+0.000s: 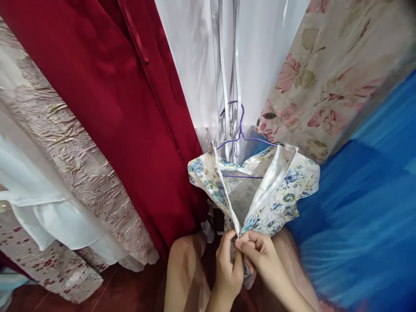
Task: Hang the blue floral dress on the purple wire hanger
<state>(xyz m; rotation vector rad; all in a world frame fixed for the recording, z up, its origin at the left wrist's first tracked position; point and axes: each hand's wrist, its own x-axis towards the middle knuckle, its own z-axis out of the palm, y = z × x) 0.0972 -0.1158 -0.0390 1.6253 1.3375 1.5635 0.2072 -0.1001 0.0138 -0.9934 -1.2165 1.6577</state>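
Observation:
A white dress with blue and yellow flowers (289,190) hangs on a thin purple hanger (241,135). Its opening is spread into a wide V, with zipper edges along both sides and the pale lining showing. At the bottom point of the V, my left hand (229,264) is closed on the dress fabric. Right beside it, my right hand (260,251) pinches at the zipper where the two edges meet. The fingers of both hands nearly touch. The zipper pull itself is hidden by my fingertips.
Long garments hang all around: a dark red one (113,108), white ones with straps (191,52), a pink floral one (325,86), a blue one (357,216) and a textured beige one (81,143). My bent knee (185,264) is below, over a reddish floor (126,286).

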